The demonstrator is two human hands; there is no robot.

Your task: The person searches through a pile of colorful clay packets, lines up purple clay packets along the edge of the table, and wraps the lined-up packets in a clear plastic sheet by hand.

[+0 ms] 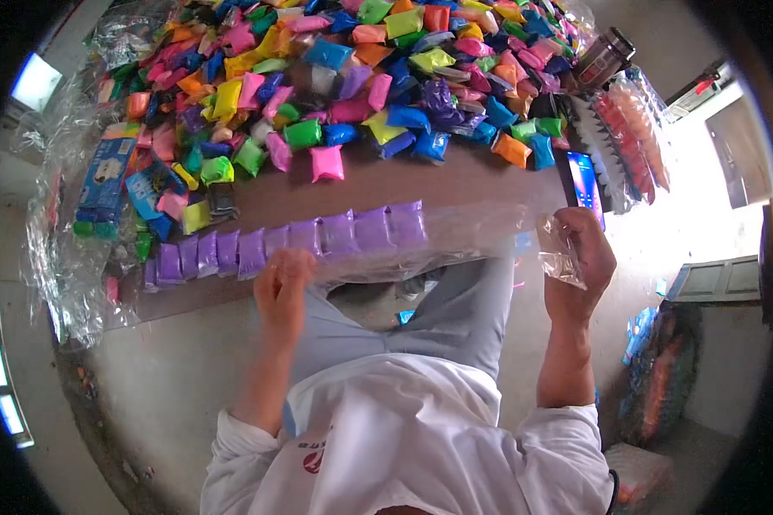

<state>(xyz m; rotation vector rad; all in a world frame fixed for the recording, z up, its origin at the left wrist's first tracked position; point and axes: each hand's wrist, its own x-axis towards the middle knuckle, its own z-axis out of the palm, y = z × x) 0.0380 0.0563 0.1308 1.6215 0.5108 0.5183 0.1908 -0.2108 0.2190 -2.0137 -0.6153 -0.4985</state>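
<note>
A row of several small purple packets (302, 239) lies along the near edge of the table. A long clear plastic bag (477, 225) stretches rightward from the row; it covers the right-hand packets at least in part, though how many sit inside is unclear. My left hand (285, 279) is closed at the bag's near edge, just in front of the middle packets, and slightly blurred. On the right, my right hand (588, 249) is closed on the bag's other end, with a crumpled flap of clear film (560, 257) hanging below the fingers.
A large heap of colourful packets (343, 86) covers the far side of the table (455, 176). A lit phone (585, 184), a metal flask (605, 58) and bags of orange-pink items (631, 137) stand at right. A blue box (107, 176) and loose clear film (56, 232) lie at left.
</note>
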